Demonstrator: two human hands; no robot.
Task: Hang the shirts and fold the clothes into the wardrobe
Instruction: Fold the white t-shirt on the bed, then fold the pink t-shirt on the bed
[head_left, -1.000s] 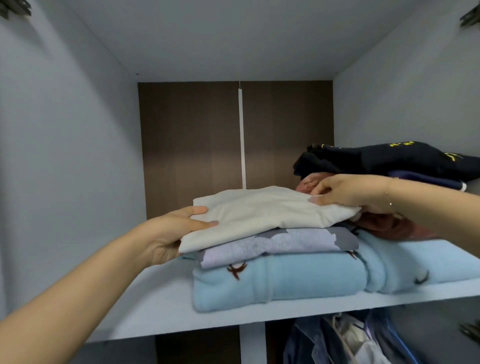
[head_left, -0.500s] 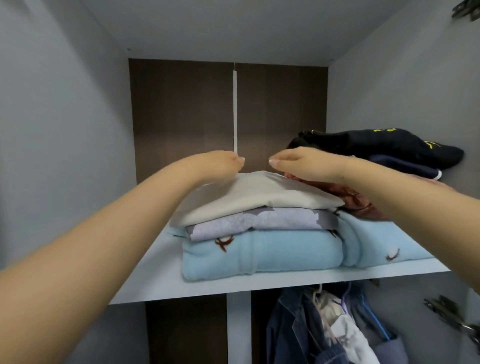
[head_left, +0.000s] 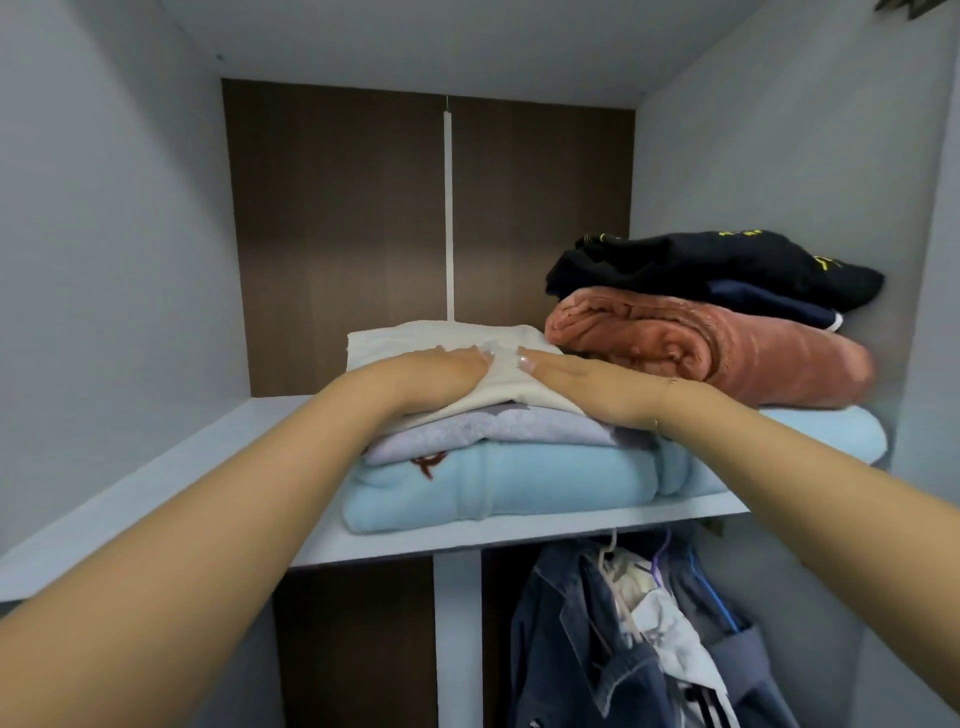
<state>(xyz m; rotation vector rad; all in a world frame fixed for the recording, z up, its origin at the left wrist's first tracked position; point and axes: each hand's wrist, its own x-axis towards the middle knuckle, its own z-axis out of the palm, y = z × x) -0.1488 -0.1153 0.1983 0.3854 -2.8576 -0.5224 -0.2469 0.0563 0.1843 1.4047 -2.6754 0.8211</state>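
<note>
- Here, cream folded garment (head_left: 415, 340) lies flat on top of a three-layer stack near the front edge of the wardrobe shelf (head_left: 156, 478); long axis runs left to right, parallel to that front edge, one short end toward the back panel.
- Left hand (head_left: 441, 371) lies palm down on the garment's top, fingers straight and together, pressing; nothing gripped.
- Right hand (head_left: 571, 376) lies likewise flat, fingers extended, fingertips just beside those of the left hand at the garment's middle.
- Below the cream piece: lavender folded garment (head_left: 498, 428), then light blue fleece (head_left: 493, 488), whose folded front edge sits just inside the shelf's front edge and which extends right toward the side wall.
- Right rear corner: rust-coloured fleece (head_left: 727, 353) rolled on the blue layer, touching the cream stack's right side; black garment with yellow print (head_left: 701, 265) on top of it.
- Open room: the shelf's left part is bare, from the stack to the left wall; clear height above the stack up to the top panel.
- Surfaces: shelf and side walls pale grey, back panel dark wood grain with a white vertical strip (head_left: 449, 218).
- Under the shelf, right of a white divider: denim jacket (head_left: 571, 649) and other clothes on hangers.
</note>
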